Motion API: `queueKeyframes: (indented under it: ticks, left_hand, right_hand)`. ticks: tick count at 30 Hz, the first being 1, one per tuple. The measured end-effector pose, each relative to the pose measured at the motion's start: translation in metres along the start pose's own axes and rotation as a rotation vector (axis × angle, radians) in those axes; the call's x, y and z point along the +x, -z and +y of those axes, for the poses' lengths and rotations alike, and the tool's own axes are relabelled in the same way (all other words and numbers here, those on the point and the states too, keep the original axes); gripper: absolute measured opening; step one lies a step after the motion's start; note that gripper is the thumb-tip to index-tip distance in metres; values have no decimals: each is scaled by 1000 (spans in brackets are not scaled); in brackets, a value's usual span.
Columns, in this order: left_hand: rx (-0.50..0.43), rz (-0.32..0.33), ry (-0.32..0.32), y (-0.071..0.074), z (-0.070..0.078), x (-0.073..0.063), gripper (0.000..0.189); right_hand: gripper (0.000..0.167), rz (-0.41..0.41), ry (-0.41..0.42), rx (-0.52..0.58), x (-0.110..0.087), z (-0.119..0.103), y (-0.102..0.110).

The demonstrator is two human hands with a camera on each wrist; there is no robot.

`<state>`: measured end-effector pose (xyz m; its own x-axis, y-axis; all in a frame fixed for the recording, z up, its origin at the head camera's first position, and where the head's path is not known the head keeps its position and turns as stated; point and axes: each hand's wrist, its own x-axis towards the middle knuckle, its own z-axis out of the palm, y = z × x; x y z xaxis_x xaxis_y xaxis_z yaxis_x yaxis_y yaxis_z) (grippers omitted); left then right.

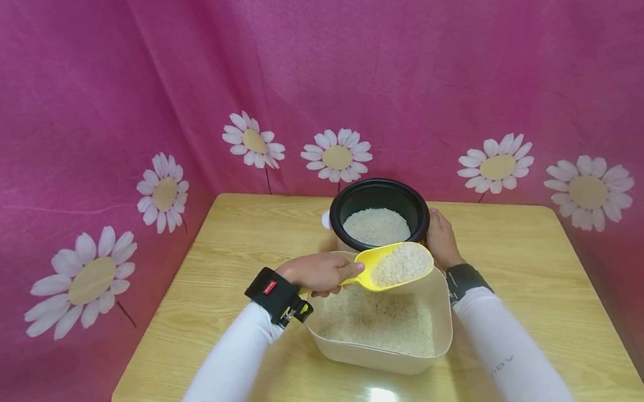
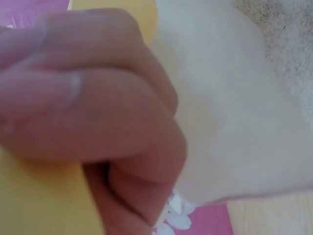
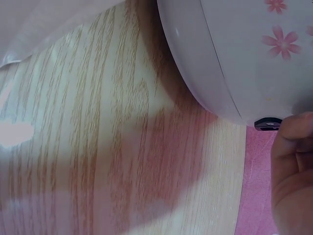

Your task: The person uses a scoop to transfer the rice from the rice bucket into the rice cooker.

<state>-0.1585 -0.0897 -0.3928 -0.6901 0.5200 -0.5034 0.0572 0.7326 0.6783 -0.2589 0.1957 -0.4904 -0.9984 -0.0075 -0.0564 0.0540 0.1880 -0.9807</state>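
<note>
My left hand (image 1: 321,272) grips the handle of a yellow scoop (image 1: 365,277), its bowl heaped with rice grains (image 1: 402,265). The scoop is held level above the far part of a beige tub (image 1: 380,357), which has more rice inside. Behind the tub stands a rice cooker (image 3: 234,54) with pink flowers on its white side. Its dark pot (image 1: 350,204) is uncovered and has white rice (image 1: 377,226) at the bottom. With bent fingers, my right hand (image 1: 442,241) holds the cooker's right side; what lies under those fingers is hidden.
All of this stands on a wooden table (image 1: 235,244) with rounded corners. Close behind and along the sides hangs a pink curtain (image 1: 380,66) printed with white daisies. A pale knob or handle (image 1: 326,220) juts from the cooker's left side.
</note>
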Motion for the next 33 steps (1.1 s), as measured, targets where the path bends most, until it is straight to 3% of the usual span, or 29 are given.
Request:
queueKeyframes:
  ticks: [5,11,20,26,33]
  left_hand:
    - [17,23,27,6,4,1,38]
    - [-31,21,26,19,8,1,40]
    - [-111,54,38,41,7,8,45]
    - [-59,96,51,51,11,14,54]
    - [-8,136,58,56,12,24,62]
  right_hand:
    - [49,-12,1,-26,12,19,4]
    - [67,12,65,-99,21,36,5]
    - [41,-4,36,8,23,34,1]
    - [46,24,52,-7,23,35,0]
    - [43,-16,17,17,22,32,2]
